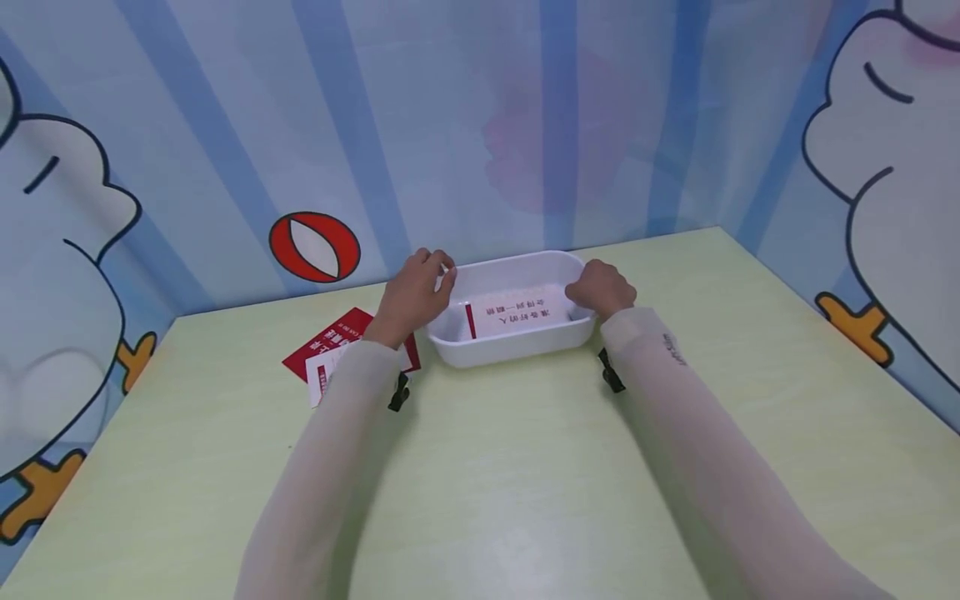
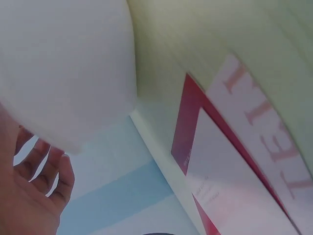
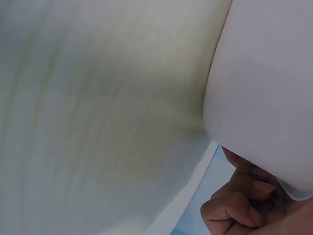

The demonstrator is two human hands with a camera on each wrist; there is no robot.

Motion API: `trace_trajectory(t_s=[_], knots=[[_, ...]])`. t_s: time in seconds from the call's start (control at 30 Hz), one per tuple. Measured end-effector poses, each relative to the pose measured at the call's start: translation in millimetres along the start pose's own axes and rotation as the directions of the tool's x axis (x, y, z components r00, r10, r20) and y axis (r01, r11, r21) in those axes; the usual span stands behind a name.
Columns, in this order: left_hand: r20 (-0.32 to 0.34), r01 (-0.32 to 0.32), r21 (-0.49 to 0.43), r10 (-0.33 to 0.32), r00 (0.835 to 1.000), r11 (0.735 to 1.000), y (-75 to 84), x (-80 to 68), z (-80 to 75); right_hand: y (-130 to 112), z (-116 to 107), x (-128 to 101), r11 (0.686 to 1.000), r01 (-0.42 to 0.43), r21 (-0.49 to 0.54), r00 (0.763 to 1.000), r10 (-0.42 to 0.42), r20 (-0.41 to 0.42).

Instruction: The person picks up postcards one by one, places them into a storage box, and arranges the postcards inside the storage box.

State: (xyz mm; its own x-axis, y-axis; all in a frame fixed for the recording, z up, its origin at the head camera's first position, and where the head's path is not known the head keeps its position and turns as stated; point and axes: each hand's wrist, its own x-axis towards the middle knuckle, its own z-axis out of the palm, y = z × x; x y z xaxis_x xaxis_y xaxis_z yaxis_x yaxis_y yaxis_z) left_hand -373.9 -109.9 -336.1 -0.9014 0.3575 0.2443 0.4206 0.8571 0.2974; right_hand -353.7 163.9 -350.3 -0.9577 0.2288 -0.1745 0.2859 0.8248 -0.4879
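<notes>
A white plastic basin (image 1: 517, 347) with rounded corners stands toward the back of the table. Inside it lies a white card (image 1: 517, 312) with a red stripe and printed characters. My right hand (image 1: 602, 289) grips the right end of the rim; its curled fingers (image 3: 230, 210) show beside the wall in the right wrist view. Over the basin's left end is my left hand (image 1: 412, 296), fingers loosely bent and spread. In the left wrist view those fingers (image 2: 63, 178) stand apart from the outer wall (image 2: 68, 63); the thumb is hidden there.
Red and white printed cards (image 1: 330, 342) overlap on the table left of the basin, partly behind the left forearm. A blue striped backdrop (image 1: 465, 125) with cartoon figures rises along the back and sides of the pale green table (image 1: 495, 483).
</notes>
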Motion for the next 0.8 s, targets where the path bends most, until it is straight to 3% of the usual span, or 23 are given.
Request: trace_trajectory(t_s=[0.2, 0.5, 0.8], knots=[[-0.015, 0.024, -0.029, -0.025, 1.000, 0.999, -10.4, -2.0, -3.6, -0.4, 0.2, 0.0, 1.000, 0.009, -0.002, 1.000, -0.009, -0.014], [0.014, 0.109, -0.122, -0.108, 0.994, 0.986, -23.8, -9.6, -7.0, 2.0, 3.8, 4.6, 1.000, -0.001, -0.020, 0.999, 0.000, -0.039], [0.033, 0.148, -0.060, -0.146, 0.989, 0.987, -43.0, -20.1, -10.6, 0.9, 4.7, 5.2, 1.000, 0.004, -0.030, 0.999, -0.005, -0.047]])
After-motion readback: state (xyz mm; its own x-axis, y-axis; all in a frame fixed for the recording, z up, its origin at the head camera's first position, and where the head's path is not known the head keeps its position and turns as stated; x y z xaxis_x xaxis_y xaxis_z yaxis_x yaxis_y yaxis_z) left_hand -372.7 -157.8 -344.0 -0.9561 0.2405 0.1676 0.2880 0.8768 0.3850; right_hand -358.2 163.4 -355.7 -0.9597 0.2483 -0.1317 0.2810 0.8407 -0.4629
